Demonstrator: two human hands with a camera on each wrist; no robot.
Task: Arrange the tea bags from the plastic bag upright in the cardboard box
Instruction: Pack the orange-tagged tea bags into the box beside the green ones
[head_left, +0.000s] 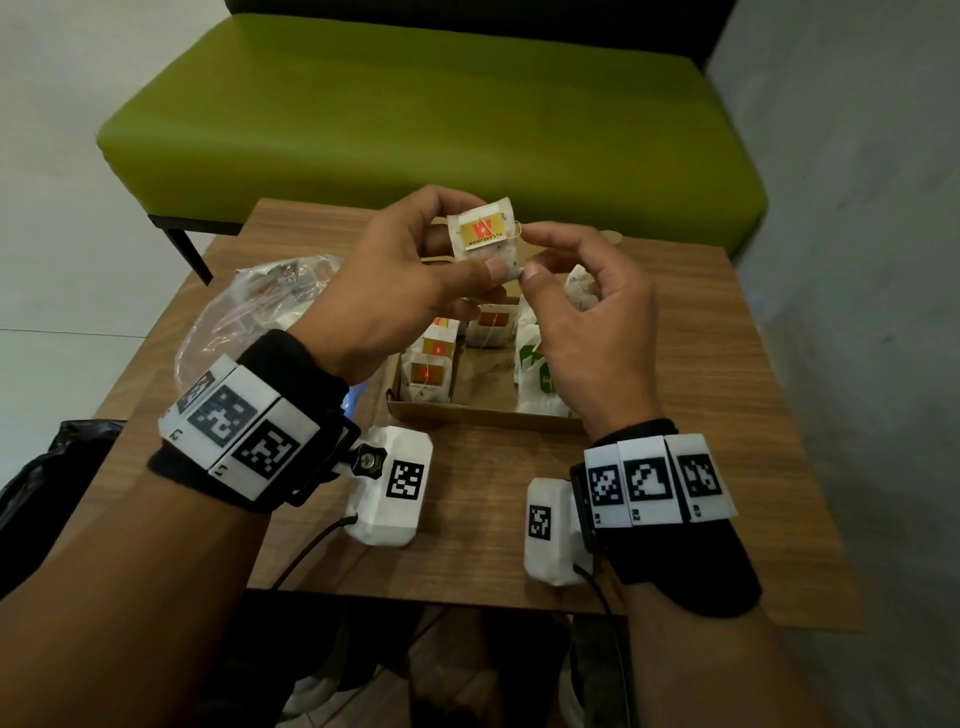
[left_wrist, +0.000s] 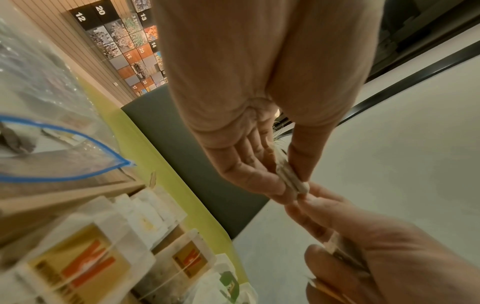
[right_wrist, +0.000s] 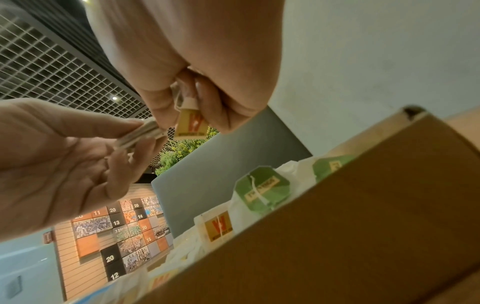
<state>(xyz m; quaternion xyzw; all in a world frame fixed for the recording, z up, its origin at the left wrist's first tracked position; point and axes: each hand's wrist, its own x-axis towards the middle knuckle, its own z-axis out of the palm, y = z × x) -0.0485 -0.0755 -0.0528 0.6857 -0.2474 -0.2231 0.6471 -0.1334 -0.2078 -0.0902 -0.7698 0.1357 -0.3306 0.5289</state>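
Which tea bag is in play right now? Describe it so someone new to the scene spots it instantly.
Start at the wooden table in front of the green bench, then the open cardboard box on it. Above that box, both hands meet: the left hand holds the tea bag, the right hand pinches its edge. It is the only yellow-tagged bag raised in the air; the others stand in the box.

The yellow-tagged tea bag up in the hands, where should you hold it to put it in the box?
Pinch the white paper tea bag with the yellow tag by its top edge from above, flat faces between thumb and fingertip. It is thin and flat, so its bottom can probably slip down into the brown cardboard box beside the standing bags.
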